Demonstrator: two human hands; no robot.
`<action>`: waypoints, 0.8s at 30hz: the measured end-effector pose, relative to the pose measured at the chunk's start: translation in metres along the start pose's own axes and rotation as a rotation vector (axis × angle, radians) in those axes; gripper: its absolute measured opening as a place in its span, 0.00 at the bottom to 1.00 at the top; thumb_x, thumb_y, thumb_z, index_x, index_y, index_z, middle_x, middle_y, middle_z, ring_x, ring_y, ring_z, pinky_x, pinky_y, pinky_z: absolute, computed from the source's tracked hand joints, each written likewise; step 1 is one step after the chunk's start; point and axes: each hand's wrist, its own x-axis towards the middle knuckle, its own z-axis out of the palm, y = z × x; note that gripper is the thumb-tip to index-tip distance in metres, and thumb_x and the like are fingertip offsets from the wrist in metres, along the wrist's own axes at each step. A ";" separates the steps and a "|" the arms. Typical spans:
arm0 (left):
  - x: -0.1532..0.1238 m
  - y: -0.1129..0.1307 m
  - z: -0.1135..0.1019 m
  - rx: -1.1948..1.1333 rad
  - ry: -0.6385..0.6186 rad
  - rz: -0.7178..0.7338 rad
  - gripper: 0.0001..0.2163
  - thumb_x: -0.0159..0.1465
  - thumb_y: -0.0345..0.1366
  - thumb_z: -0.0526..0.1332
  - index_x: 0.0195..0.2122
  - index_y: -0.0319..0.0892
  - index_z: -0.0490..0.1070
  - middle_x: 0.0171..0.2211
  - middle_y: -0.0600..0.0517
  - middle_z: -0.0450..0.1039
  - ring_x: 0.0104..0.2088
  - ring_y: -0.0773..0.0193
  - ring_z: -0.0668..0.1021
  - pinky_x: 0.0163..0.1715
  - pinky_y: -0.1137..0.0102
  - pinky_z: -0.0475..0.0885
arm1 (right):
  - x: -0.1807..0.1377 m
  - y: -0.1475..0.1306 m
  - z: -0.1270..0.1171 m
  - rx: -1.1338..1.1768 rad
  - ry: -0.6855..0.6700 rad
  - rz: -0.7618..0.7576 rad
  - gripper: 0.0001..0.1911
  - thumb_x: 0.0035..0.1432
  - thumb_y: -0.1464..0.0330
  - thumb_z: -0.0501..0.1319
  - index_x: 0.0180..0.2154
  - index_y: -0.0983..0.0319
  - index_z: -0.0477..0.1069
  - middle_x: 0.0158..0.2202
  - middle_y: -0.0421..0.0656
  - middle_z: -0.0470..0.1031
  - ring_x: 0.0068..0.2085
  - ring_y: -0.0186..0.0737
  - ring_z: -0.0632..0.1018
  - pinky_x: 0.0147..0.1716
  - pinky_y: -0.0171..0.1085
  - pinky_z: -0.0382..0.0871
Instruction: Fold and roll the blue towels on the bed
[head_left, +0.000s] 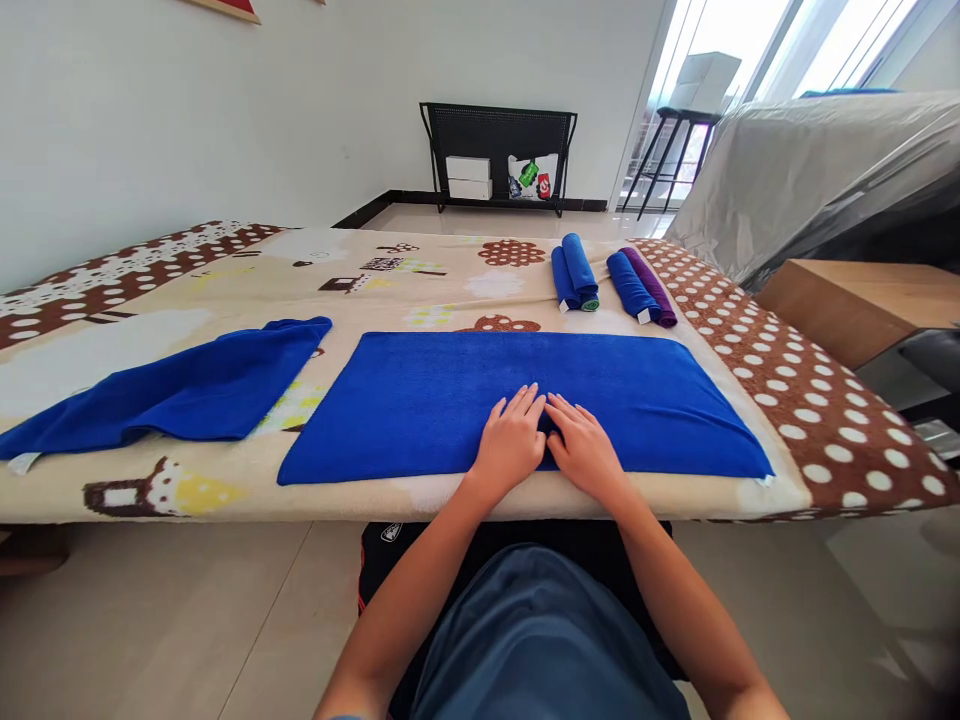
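Observation:
A blue towel (420, 395) lies spread flat on the patterned blanket (465, 280) in front of me. My left hand (512, 440) and my right hand (583, 447) rest palm-down side by side on its near middle, fingers stretched out and holding nothing. A second blue towel (180, 390) lies loosely folded to the left. Several rolled towels sit at the far side: blue rolls (574, 272), another blue roll (631, 287) and a purple roll (654, 287).
The blanket-covered surface ends at its near edge just before my lap. A wooden table (855, 300) stands at the right, with a plastic-covered object (802, 170) behind it. A black rack (499, 155) with boxes stands against the far wall.

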 end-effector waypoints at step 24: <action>-0.021 -0.087 -0.057 0.134 -0.014 -0.159 0.30 0.67 0.37 0.48 0.71 0.42 0.54 0.72 0.48 0.50 0.72 0.58 0.57 0.70 0.55 0.52 | 0.012 0.077 -0.033 -0.214 -0.020 0.105 0.29 0.66 0.70 0.47 0.66 0.71 0.61 0.68 0.57 0.59 0.69 0.53 0.63 0.67 0.54 0.57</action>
